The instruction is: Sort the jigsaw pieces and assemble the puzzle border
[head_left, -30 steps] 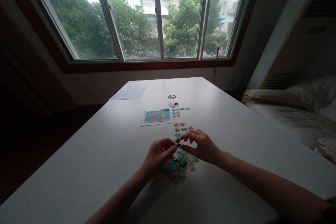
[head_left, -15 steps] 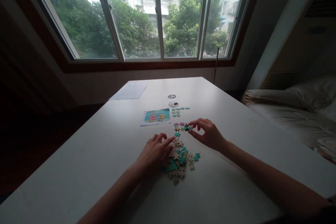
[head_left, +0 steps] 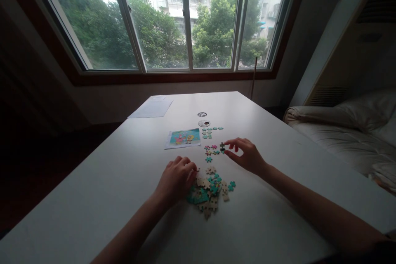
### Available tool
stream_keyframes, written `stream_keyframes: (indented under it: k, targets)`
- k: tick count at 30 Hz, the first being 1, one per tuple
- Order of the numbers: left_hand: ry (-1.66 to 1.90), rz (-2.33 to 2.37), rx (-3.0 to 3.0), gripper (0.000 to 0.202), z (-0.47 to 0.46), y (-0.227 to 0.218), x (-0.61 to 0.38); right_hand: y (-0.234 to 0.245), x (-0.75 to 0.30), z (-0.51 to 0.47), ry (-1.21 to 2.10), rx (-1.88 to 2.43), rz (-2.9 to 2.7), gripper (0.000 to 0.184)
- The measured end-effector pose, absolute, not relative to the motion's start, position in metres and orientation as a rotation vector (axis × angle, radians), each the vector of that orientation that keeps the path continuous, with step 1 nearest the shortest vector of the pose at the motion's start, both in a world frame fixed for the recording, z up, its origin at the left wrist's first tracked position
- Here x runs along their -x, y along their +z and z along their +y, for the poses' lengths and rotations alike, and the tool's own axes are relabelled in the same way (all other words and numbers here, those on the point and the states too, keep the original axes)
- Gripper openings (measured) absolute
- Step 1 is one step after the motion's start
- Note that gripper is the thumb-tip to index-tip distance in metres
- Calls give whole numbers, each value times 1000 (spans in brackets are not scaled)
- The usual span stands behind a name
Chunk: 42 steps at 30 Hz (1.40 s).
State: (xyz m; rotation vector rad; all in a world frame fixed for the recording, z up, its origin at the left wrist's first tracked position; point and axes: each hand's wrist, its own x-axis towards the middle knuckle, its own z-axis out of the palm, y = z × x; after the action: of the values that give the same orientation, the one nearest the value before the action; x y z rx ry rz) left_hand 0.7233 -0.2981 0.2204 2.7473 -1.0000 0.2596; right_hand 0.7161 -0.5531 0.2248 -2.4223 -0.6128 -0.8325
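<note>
My right hand pinches a dark-looking puzzle piece upright between thumb and forefinger, at the right end of a small group of pink, yellow and teal puzzle pieces. My left hand is curled at the left side of a loose pile of puzzle pieces, some teal and some tan backs up. A tan puzzle piece shows at its fingertips; the thumb is partly hidden. One teal puzzle piece lies between the group and the pile.
Left of the laid-out pieces lies a cartoon picture sheet. More teal pieces sit in rows beside it. Behind are two round table inserts and a paper sheet on the white table. A sofa stands right.
My left hand has drawn back left, its forefinger now curled instead of stretched out. My right hand has tipped its puzzle piece upright and shifted slightly right.
</note>
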Motion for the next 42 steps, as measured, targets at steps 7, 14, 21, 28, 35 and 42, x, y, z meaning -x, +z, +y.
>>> stream_keyframes:
  k: [7, 14, 21, 28, 35, 42]
  targets:
    - [293, -956, -2769, 18, -286, 226, -729, 225, -755, -558, -524, 2467, -489, 21]
    - [308, -877, -2794, 20, -282, 227, -733, 209, -821, -562, -300, 2552, -226, 21]
    - [301, -875, -2773, 18, -280, 225, -733, 199, -855, -552, -301, 2617, -114, 25]
    - [312, -833, -2804, 19, -278, 225, -733, 198, -864, -550, -264, 2645, -122, 25]
    - [305, -772, -2829, 19, -280, 226, -732, 196, -862, -546, -291, 2633, -141, 21]
    - [251, -787, -2834, 19, -279, 227, -731, 196, -862, -545, -323, 2598, -150, 20]
